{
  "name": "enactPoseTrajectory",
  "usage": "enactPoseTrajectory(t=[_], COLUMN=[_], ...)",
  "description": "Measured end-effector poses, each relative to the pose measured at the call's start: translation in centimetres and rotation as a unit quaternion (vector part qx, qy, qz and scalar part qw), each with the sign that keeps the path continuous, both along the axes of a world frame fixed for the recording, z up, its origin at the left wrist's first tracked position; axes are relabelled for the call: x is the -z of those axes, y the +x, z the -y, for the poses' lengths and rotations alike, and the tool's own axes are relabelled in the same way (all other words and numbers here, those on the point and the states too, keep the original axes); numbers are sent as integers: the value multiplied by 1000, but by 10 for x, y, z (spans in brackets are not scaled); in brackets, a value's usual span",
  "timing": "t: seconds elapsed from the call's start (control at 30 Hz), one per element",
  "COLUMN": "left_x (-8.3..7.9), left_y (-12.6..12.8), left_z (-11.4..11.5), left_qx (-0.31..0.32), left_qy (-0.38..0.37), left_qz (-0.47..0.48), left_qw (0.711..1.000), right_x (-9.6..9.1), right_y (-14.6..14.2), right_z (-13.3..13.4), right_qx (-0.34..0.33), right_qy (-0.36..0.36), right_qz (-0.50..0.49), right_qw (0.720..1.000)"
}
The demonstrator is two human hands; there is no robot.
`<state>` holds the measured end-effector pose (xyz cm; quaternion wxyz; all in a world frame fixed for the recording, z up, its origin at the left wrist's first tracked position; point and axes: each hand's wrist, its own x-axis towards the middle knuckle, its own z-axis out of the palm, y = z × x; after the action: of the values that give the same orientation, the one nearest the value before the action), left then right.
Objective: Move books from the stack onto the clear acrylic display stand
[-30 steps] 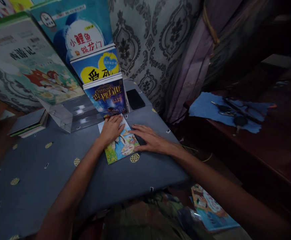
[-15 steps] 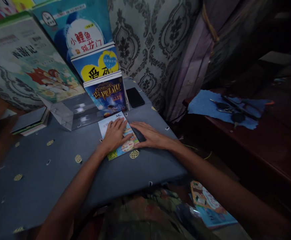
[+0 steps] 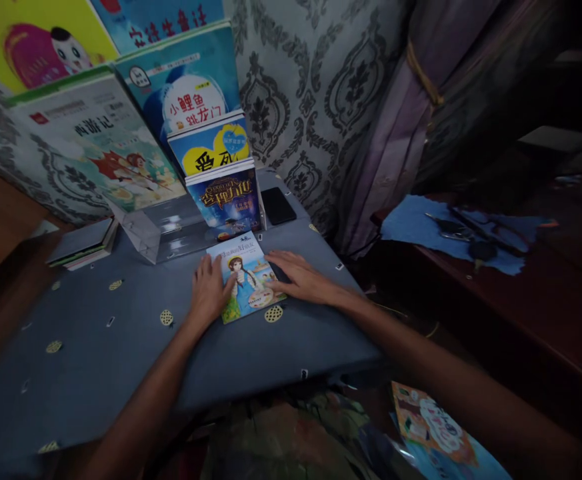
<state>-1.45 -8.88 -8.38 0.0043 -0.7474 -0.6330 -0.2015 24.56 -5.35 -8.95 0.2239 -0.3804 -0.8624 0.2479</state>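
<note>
A small picture book (image 3: 247, 275) with a girl on its cover lies flat on the grey tablecloth (image 3: 121, 360). My left hand (image 3: 207, 293) rests on the book's left edge, fingers stretched out. My right hand (image 3: 298, 277) lies flat along the book's right edge, fingers spread. Just behind the book, a clear acrylic stand (image 3: 165, 230) carries a stepped row of upright books: a dark blue one (image 3: 225, 197), a yellow and blue one (image 3: 211, 143) and a light blue one (image 3: 181, 87).
A black phone (image 3: 278, 205) lies behind the book near the patterned wall. A low stack of books (image 3: 83, 243) sits at the left. More books (image 3: 441, 433) lie on the floor at lower right. Blue cloth with keys (image 3: 465, 230) covers a dark wooden table.
My left hand has slid off the cover to the book's left edge, so the girl on the cover shows. The view has tilted up a little. My right hand stays put.
</note>
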Motion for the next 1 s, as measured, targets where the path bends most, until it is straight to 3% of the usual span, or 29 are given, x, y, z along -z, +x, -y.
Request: enactPoseTrajectory(t=[0.07,0.2,0.33,0.43,0.6,0.7,0.87,1.0], left_x=[4,9,8,6,6,2,-9,-14], left_y=[-10,-16,-18,-17,-5,0,1,5], left_z=[-3,-6,-10,-14,-17,-15,-12,-11], left_qx=[-24,2,9,10,-53,-43,-17,-36], left_qy=[-2,8,-3,-13,-93,-157,-157,-109], left_qz=[20,80,224,400,669,734,757,775], left_qw=[1000,997,974,917,735,659,634,621], right_x=[-2,-6,-4,1,5,8,13,9], right_y=[-12,-40,-57,-59,-57,-56,-53,-55], right_z=[-2,-4,0,3,6,6,3,-1], right_qx=[11,60,116,127,127,118,128,134], right_qy=[17,33,57,76,85,91,46,-37], right_qz=[12,50,68,61,57,29,-78,-233], right_qw=[1000,996,989,987,987,989,988,963])
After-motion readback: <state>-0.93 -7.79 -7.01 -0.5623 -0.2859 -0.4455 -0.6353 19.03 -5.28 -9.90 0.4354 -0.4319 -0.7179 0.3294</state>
